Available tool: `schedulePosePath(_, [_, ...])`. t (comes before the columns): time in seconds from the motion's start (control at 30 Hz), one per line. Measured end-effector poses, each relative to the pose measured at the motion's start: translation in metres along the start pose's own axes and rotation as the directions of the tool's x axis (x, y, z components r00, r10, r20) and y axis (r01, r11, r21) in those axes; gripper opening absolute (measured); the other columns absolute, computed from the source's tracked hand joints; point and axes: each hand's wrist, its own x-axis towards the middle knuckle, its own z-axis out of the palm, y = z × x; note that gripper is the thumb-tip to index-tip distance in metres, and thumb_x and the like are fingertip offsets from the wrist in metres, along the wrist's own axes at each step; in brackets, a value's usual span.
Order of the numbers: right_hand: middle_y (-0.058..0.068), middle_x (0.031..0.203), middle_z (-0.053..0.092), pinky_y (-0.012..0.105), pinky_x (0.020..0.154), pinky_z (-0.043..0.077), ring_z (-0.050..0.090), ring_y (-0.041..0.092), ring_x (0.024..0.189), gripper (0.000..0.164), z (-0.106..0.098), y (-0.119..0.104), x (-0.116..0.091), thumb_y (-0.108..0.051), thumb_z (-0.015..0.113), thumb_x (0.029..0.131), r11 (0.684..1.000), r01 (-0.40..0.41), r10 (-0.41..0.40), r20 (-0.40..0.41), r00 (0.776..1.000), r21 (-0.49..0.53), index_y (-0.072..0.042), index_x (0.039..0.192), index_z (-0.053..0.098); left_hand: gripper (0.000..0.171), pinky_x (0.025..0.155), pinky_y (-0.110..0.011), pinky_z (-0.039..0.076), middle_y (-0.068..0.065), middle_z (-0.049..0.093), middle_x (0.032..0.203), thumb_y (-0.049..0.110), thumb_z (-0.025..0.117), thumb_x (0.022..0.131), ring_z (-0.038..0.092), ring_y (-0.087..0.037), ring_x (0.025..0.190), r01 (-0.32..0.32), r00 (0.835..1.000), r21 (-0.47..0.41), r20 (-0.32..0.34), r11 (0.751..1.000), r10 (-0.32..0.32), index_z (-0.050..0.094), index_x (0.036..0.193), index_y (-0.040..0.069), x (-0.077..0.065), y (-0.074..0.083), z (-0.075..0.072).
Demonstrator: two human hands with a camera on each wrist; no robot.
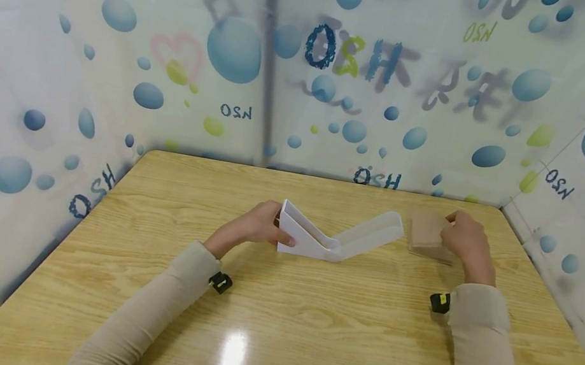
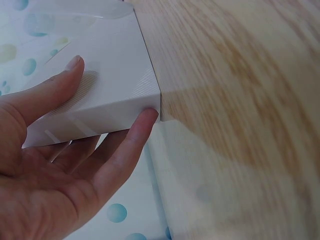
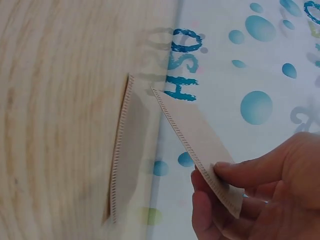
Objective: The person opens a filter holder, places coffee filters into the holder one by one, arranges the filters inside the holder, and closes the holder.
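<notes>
My left hand [image 1: 258, 223] grips the closed end of a white box [image 1: 299, 240] with slanted sides, standing on the table. Its thumb lies on one broad side, with the fingers round the end in the left wrist view. A translucent lid [image 1: 371, 236] is swung away from the box to the right, joined at its low end. At the right, my right hand [image 1: 468, 241] pinches a square piece of corrugated cardboard [image 3: 200, 137] between thumb and fingers, raised and tilted. Below it, more corrugated cardboard [image 3: 125, 155] lies flat on the table, partly hidden in the head view.
The wood-grain table [image 1: 325, 336] reaches back to a patterned curtain [image 1: 424, 159] with printed letters and blue and green dots. Similar curtains hang at the left and right. A small black wrist camera [image 1: 220, 282] sits at the left cuff, another wrist camera [image 1: 439, 303] at the right.
</notes>
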Motion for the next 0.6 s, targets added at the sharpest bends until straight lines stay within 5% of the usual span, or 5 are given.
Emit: schedulePosePath(0.6, [0.032, 0.121, 0.064, 0.061, 0.085, 0.05, 0.059, 0.049, 0.103, 0.04, -0.02, -0.024, -0.017, -0.02, 0.046, 0.099, 0.997, 0.061, -0.052, -0.209, 0.977, 0.039, 0.008, 0.121, 0.064, 0.044, 0.074, -0.04, 0.064, -0.018, 0.073, 0.118, 0.01, 0.083, 0.086, 0.073, -0.025, 0.098, 0.007, 1.0, 0.005, -0.005, 1.0, -0.007, 0.065, 0.126, 0.002, 0.001, 0.0, 0.0])
